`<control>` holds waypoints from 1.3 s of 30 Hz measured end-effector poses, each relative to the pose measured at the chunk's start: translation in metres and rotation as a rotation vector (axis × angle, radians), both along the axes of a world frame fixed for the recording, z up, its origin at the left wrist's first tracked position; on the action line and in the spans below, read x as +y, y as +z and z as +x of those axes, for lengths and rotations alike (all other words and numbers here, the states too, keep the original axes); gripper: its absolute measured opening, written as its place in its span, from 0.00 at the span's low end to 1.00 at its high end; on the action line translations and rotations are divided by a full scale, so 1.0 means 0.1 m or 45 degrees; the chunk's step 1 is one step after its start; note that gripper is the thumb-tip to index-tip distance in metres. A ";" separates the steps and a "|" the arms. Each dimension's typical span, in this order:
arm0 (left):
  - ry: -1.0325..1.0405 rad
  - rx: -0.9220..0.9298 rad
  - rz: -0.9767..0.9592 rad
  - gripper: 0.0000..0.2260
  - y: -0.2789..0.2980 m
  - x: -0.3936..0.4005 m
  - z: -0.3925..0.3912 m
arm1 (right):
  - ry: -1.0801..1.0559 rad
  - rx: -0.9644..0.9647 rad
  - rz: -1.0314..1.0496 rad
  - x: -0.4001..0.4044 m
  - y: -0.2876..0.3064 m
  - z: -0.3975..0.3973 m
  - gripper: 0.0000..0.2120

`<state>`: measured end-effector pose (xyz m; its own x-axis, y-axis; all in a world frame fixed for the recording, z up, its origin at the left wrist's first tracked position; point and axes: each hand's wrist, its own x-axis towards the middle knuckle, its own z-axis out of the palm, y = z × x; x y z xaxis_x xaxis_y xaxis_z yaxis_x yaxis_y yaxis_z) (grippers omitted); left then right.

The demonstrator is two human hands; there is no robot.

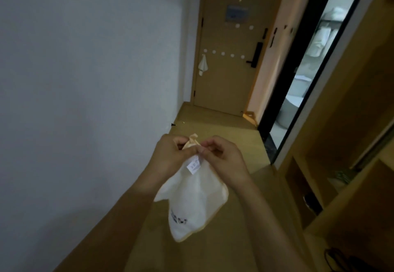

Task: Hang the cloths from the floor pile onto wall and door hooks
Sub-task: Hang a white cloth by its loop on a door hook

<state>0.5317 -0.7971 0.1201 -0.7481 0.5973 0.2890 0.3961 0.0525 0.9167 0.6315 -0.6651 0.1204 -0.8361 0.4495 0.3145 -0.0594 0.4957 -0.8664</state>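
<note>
cloth (195, 199): soft white fabric, showing a sewn paper-like label (194, 166) | door (226, 75): looking like matt tan wood | floor (213, 127): appearing smooth wood-look | wall (85, 58): looking matt painted | door handle (255, 55): showing matt black

Both forearms reach forward, the left hand (170, 154) and right hand (221, 156) meeting, fingers curled in a pinching grip.

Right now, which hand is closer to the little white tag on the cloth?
Right. The right hand pinches the cloth just above the tag; the left hand grips the bunched corner, slightly farther away.
</note>
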 end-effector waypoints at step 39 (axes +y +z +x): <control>0.143 0.100 0.122 0.01 0.12 4.84 -4.01 | -0.219 0.219 -0.335 4.67 0.16 -4.20 0.03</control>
<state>0.1312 -0.3132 0.1324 -0.7814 0.4784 0.4007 0.4630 0.0141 0.8862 0.2114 -0.1984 0.1363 -0.6860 0.6634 0.2989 -0.1502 0.2727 -0.9503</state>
